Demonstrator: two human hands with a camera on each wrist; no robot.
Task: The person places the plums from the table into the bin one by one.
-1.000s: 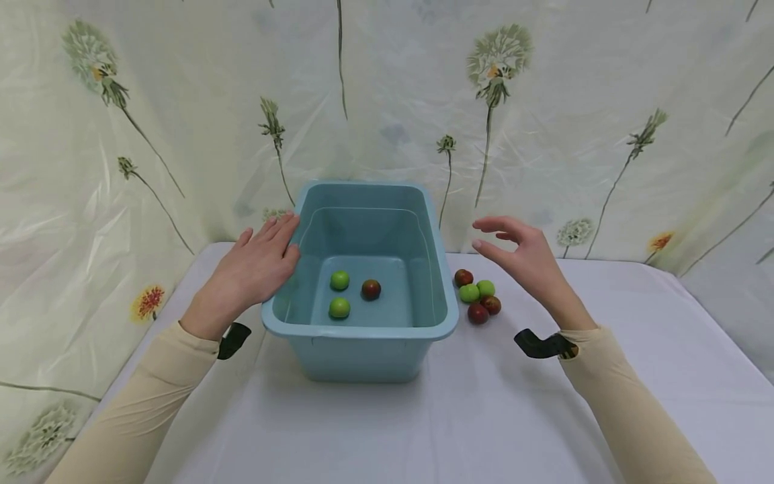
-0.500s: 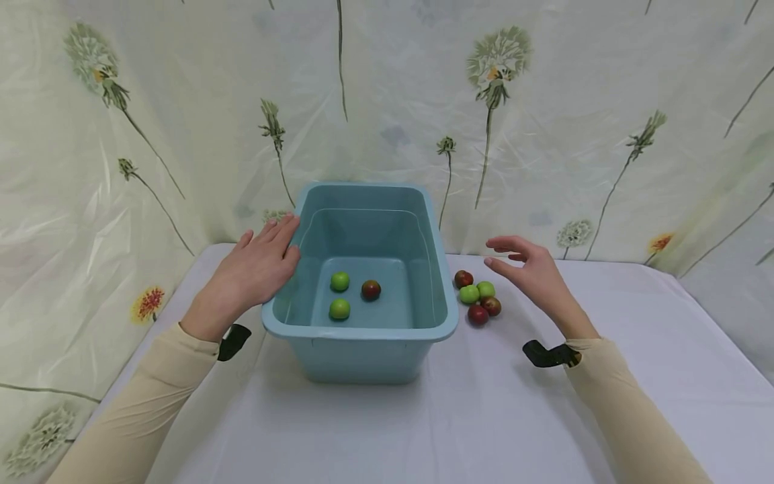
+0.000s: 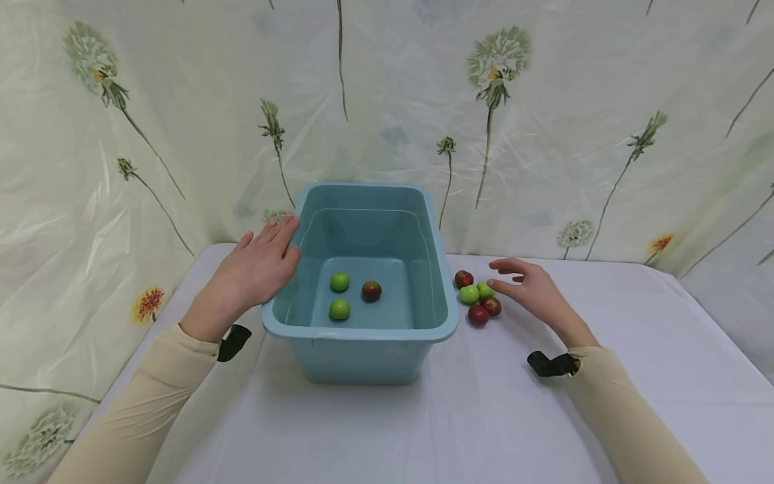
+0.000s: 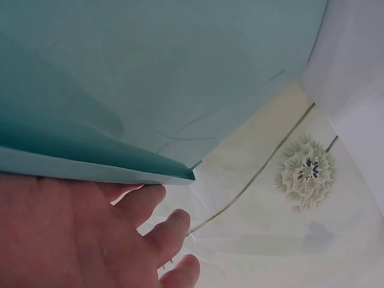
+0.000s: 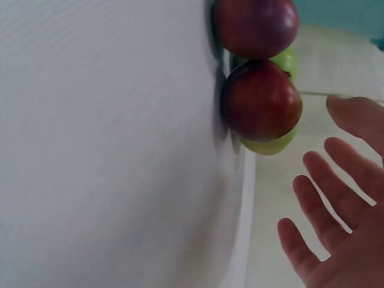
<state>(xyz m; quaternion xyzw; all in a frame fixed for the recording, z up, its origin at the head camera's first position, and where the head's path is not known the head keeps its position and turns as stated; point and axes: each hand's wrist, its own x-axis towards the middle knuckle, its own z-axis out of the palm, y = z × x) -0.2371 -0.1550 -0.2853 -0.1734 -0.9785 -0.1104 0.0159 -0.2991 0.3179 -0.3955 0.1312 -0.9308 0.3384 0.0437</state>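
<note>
Right hand now lower, fingers loosely parted near fruits, my left hand straight-fingered against tub's rim.

A white-clothed table carries a blue tub against the left hand and, near the right hand, three red fruits and two green fruits.

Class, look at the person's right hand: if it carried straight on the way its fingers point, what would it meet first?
Probably the green fruit nearest the right hand. Height is hard to judge; passing above the pile, it might meet the tub instead.
</note>
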